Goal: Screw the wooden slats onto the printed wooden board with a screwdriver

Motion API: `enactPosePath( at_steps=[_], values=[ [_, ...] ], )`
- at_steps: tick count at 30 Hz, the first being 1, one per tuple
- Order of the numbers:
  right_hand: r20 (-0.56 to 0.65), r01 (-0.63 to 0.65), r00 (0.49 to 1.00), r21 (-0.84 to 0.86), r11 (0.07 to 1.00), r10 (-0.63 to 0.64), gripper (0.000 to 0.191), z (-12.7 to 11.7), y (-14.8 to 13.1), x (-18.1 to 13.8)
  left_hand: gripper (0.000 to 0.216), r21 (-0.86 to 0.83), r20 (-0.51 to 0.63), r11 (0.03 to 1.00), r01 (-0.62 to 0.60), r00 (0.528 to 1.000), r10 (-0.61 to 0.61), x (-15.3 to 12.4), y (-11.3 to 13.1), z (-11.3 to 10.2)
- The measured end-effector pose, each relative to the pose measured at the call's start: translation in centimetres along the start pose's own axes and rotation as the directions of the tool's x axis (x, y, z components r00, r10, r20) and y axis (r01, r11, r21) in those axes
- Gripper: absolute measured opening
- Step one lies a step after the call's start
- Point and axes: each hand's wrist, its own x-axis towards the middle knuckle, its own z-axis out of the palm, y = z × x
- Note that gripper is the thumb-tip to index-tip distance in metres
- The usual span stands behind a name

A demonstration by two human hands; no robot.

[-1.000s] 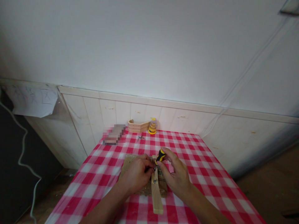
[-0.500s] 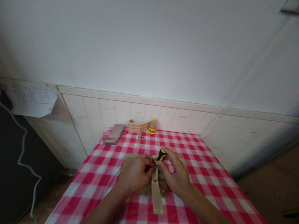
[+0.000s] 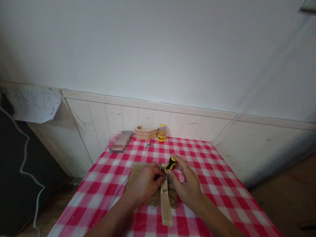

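Screwdriver (image 3: 171,164), pinched in your right hand (image 3: 189,182), slants with its lower end toward seven o'clock. Your left hand (image 3: 147,181) bunches beside it; whether it grips anything, I cannot tell. Beneath, your wooden strip (image 3: 166,208) runs twelve to six on a brown board (image 3: 135,171); a yellow-based jar (image 3: 161,133) stands at twelve.

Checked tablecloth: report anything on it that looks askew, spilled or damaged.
Mildly odd: small dark pieces lie loose and crisscrossed on the checked tablecloth near the yellow-based container. The light wooden strip overhangs the near edge of the brown slab. No spill or damage shows; the pixelated item at far left can't be judged.
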Motion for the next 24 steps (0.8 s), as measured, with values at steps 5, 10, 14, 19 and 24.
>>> enactPosePath(
  at_steps=[5,10,14,19,24],
  values=[
    [-0.003,0.006,1.000,-0.008,1.000,-0.006,0.054,-0.04,0.13,-0.10,0.020,0.026,0.002,0.999,0.029,1.000,-0.029,-0.15,0.57,-0.28],
    [-0.002,0.007,1.000,-0.009,1.000,-0.007,0.054,-0.03,0.09,-0.13,0.019,-0.001,-0.016,1.000,0.031,0.999,-0.031,-0.23,0.35,-0.20],
    [-0.005,0.016,1.000,-0.010,1.000,-0.016,0.056,-0.05,0.01,-0.11,0.022,-0.025,-0.033,1.000,0.010,0.999,-0.011,-0.25,0.27,-0.24],
    [-0.009,0.012,1.000,-0.003,1.000,-0.012,0.056,0.01,-0.01,-0.06,0.020,-0.061,-0.016,0.998,0.024,1.000,-0.025,-0.28,0.60,-0.44],
    [-0.013,0.008,1.000,0.000,1.000,-0.008,0.055,0.11,-0.05,-0.03,0.017,-0.056,-0.016,0.998,0.033,0.999,-0.034,-0.15,0.41,-0.20]
  ],
)
